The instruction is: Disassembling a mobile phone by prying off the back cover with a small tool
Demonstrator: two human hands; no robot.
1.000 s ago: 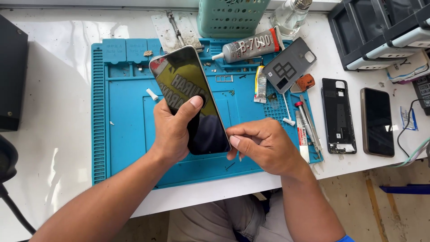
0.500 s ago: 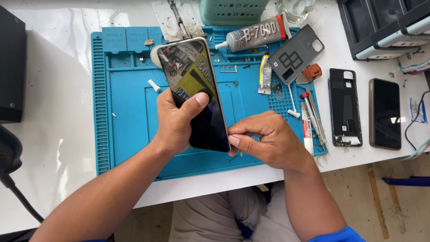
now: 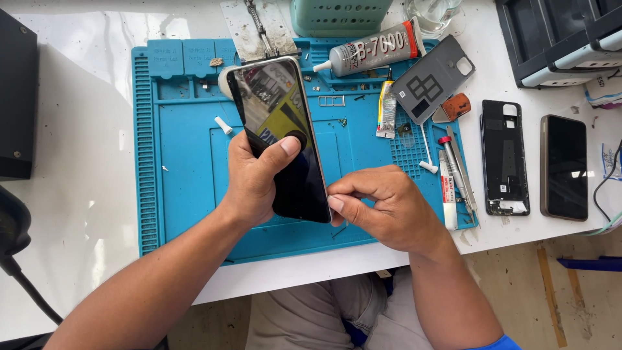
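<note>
My left hand (image 3: 256, 178) grips a black smartphone (image 3: 278, 123) around its lower half, thumb across the dark glossy screen, holding it tilted above the blue repair mat (image 3: 181, 194). My right hand (image 3: 389, 207) is next to the phone's lower right edge, with thumb and fingertips pinched together against that edge. Whether something small sits between those fingers cannot be made out.
On the mat's far side lie a glue tube (image 3: 372, 48), a small tube (image 3: 387, 110), a grey back cover (image 3: 432, 78) and tweezers (image 3: 457, 175). A phone frame (image 3: 504, 155) and another dark phone (image 3: 565, 165) rest on the white table at right. A black box (image 3: 16, 97) stands left.
The phone and both hands have stayed together in much the same pose; the view has shifted slightly, and my right fingertips now press at the phone's lower right edge.
</note>
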